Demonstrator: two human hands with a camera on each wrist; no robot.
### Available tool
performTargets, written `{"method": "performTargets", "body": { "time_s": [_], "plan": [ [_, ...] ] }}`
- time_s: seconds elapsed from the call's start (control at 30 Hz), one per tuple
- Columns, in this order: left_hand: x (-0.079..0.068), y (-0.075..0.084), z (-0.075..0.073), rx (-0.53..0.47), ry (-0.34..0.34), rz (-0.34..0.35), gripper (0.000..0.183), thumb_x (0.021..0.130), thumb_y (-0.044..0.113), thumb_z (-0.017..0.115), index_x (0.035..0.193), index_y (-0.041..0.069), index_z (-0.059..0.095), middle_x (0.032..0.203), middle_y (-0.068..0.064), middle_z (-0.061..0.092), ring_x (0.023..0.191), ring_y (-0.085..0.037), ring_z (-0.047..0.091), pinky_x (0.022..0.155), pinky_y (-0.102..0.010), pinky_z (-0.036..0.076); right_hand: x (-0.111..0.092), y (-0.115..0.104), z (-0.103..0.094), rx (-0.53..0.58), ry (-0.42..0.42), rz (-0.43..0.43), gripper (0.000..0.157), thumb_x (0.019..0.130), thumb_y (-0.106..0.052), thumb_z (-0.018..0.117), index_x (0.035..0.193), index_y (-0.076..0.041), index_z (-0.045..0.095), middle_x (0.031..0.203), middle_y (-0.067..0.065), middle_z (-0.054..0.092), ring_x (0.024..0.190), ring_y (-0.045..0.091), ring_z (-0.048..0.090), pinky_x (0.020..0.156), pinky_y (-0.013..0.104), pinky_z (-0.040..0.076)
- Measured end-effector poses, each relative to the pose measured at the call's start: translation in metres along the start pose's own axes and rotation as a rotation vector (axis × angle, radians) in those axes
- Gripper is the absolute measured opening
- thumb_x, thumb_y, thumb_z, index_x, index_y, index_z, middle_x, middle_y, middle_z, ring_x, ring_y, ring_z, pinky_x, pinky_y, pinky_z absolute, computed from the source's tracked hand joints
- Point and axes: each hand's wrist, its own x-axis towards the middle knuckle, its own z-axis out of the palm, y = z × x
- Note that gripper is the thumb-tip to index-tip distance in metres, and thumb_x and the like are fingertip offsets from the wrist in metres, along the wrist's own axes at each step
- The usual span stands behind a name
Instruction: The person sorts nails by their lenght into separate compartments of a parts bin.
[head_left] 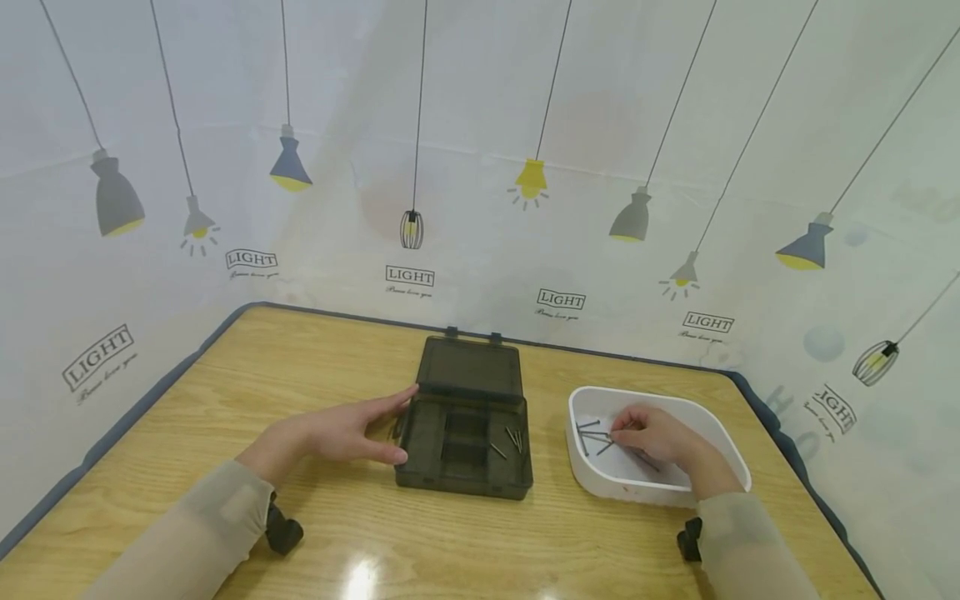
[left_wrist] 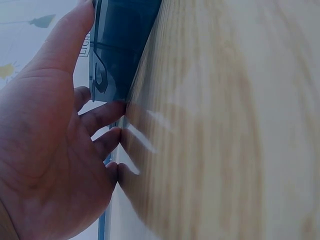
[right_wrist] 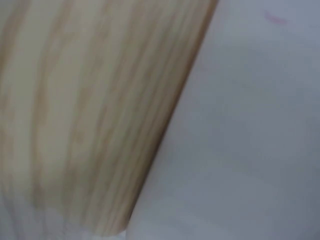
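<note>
A dark, see-through plastic case (head_left: pixel 465 483) lies on the table with its lid (head_left: pixel 470 367) folded back. Several thin metal nails (head_left: pixel 517 439) sit in its right-hand compartment. My left hand (head_left: pixel 345 429) is at the case's left side, fingers spread and fairly straight, thumb near the front corner; the left wrist view shows its palm and the case's latch (left_wrist: pixel 100 75). Over a white tray (head_left: pixel 723 442), my right hand (head_left: pixel 656 433) reaches down with thumb and fingertips close together beside several loose nails (head_left: pixel 592 435). Whether a nail is between those fingertips is hidden.
The wooden table (head_left: pixel 300 367) has a dark blue edge along the back and sides. A white curtain printed with lamps (head_left: pixel 480 225) hangs behind it. The right wrist view holds mostly the tray's blurred outer wall (right_wrist: pixel 235 140) and wood grain.
</note>
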Motion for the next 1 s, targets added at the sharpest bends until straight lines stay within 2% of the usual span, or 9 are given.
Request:
{"method": "performTargets", "body": {
  "time_s": [0.5, 0.77, 1.0],
  "plan": [
    [-0.0005, 0.0004, -0.0006, -0.007, 0.001, -0.001, 0.109, 0.100, 0.059, 0.075, 0.179, 0.032, 0.005, 0.183, -0.008, 0.026, 0.170, -0.037, 0.023, 0.135, -0.066, 0.021, -0.0030, -0.0030, -0.0010, -0.061, -0.004, -0.045, 0.014, 0.107, -0.022, 0.072, 0.112, -0.009, 0.074, 0.108, 0.005, 0.069, 0.101, 0.022, 0.060, 0.085, 0.033, 0.047],
    [-0.0007, -0.0002, 0.0003, -0.007, -0.001, -0.006, 0.109, 0.100, 0.060, 0.075, 0.179, 0.033, 0.005, 0.184, -0.007, 0.026, 0.170, -0.037, 0.023, 0.135, -0.066, 0.021, -0.0055, -0.0009, -0.0025, 0.011, 0.000, -0.033, 0.015, 0.109, -0.014, 0.067, 0.118, -0.005, 0.074, 0.108, 0.007, 0.068, 0.099, 0.021, 0.058, 0.082, 0.032, 0.048],
    [-0.0005, -0.0013, 0.0003, 0.002, -0.001, 0.002, 0.108, 0.100, 0.061, 0.074, 0.179, 0.033, 0.004, 0.184, -0.007, 0.025, 0.170, -0.036, 0.024, 0.135, -0.065, 0.022, -0.0073, -0.0013, -0.0021, 0.027, 0.005, -0.059, 0.014, 0.103, -0.012, 0.075, 0.114, -0.004, 0.074, 0.105, 0.006, 0.071, 0.095, 0.019, 0.060, 0.083, 0.032, 0.048]
  ]
}}
